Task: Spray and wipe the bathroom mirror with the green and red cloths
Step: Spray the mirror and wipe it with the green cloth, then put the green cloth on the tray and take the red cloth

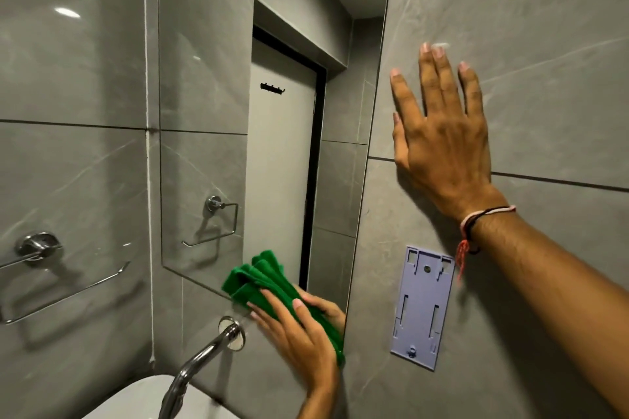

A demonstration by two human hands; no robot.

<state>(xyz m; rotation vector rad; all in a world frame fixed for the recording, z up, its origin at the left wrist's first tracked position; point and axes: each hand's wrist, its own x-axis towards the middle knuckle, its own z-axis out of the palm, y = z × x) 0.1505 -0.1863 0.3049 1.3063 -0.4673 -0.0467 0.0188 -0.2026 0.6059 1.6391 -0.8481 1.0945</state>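
Note:
The frameless mirror [204, 95] hangs on the grey tiled wall and reflects a doorway, a white door and a towel ring. A folded green cloth [258, 282] is pressed flat against the mirror's bottom right corner by my left hand [299, 337], fingers spread over it. The hand's reflection shows just behind the cloth. My right hand [439, 133] rests open and flat on the wall tile to the right of the mirror, a thread bracelet on its wrist. No red cloth and no spray bottle are in view.
A chrome spout [204, 354] comes out of the wall just below the mirror, above a white basin [146, 395]. A chrome towel ring [41, 248] is mounted at the left. A lilac plastic wall bracket [422, 306] sits right of the mirror's lower corner.

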